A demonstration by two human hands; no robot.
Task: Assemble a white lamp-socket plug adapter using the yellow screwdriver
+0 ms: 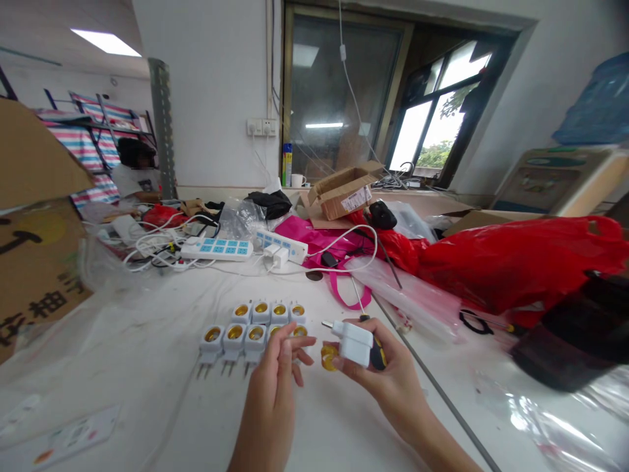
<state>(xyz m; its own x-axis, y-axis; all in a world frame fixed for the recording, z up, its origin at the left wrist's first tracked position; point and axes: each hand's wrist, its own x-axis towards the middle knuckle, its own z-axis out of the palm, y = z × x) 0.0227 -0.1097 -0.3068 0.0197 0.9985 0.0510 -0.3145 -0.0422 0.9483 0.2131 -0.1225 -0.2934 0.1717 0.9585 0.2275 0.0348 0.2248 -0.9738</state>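
My right hand (390, 377) is closed around a white plug-in lamp socket (356, 344), tilted with its prongs pointing left. A gold-coloured threaded shell (329, 358) shows by my thumb, at the socket's lower left. Behind the socket, a screwdriver with a black and yellow handle (378, 354) is tucked in the same hand, its thin shaft pointing up and away. My left hand (278, 373) is empty, fingers apart and reaching toward the right hand. Beyond it, several white lamp sockets (234, 334) with gold interiors stand in two rows, partly hidden by my fingers.
Power strips (216, 248) and tangled white cables lie at the back left. A magenta bag (314, 236), an open cardboard box (344, 193) and red plastic bags (515, 262) fill the back. A dark container (572, 334) stands right. Another person (137, 174) sits far left.
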